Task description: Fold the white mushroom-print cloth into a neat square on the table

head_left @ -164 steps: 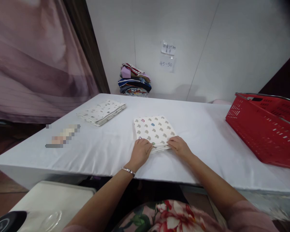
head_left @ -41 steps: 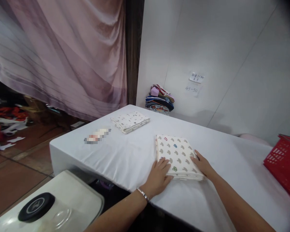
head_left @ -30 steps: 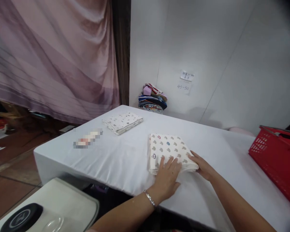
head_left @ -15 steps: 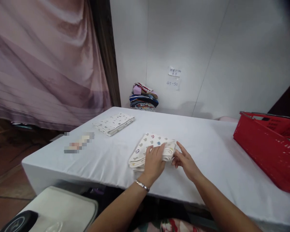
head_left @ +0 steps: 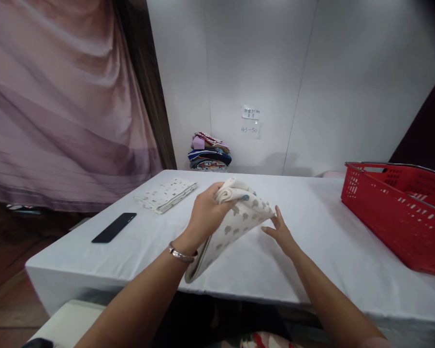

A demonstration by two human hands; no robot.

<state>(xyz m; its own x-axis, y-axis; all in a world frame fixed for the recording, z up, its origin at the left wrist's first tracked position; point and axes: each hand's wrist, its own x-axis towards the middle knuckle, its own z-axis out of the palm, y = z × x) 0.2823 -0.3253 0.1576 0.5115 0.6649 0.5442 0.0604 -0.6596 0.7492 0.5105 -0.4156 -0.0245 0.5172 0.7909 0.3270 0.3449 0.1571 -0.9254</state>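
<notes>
My left hand [head_left: 208, 208] is closed around the rolled edge of a folded white cloth [head_left: 235, 224] printed with grey and a few coloured motifs. The cloth is raised and tilted, its lower left fold hanging near the table's front edge. At its right corner is my right hand [head_left: 282, 234], with thumb and fingers apart and the fingertips against or just beside that corner. Farther left on the table lies another folded white cloth [head_left: 166, 194] with small dark prints. A silver bracelet [head_left: 182, 253] circles my left wrist.
A dark phone [head_left: 114, 227] lies at the left of the white-covered table [head_left: 319, 232]. The red plastic basket [head_left: 395, 210] stands at the right. Stacked folded textiles [head_left: 209, 153] sit beyond the far edge, against the wall. A pink curtain [head_left: 68, 96] hangs at left.
The printed cloth has been lifted off the table and tipped up by my left hand, which moved left and up. My right hand has shifted slightly right. The view has turned a little.
</notes>
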